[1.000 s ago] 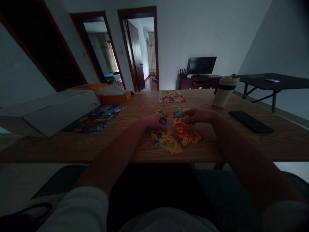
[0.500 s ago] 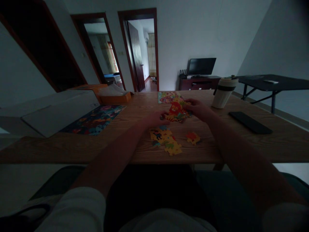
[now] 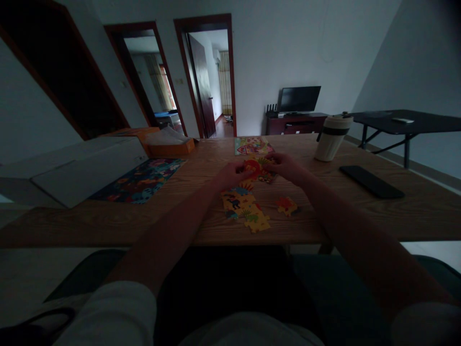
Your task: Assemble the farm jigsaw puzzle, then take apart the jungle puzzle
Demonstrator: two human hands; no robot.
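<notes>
A joined section of jigsaw puzzle (image 3: 254,167) with a red-maned lion on it lies between my hands. At its left edge, my left hand (image 3: 231,176) is closed with thumb and fingers on the section. My right hand (image 3: 286,168) is closed on the yellow part at its upper right, fingertips pinched there. Dim light blurs the fine detail of both grips. Just nearer to me lies another joined puzzle section (image 3: 236,203), yellow with small animals. A loose puzzle piece (image 3: 287,205), orange and yellow, rests flat on the table below my right wrist.
Behind the hands lies a colourful picture sheet (image 3: 254,145). A dark patterned sheet (image 3: 142,180), white box (image 3: 90,163) and orange box (image 3: 176,146) are on the left of the wooden table (image 3: 173,211). A tumbler (image 3: 329,139) and a black phone-like slab (image 3: 370,181) are on the right.
My hands have drawn closer together on the lion section, the left shifting up and the right moving left and down. More of the nearer puzzle section now shows.
</notes>
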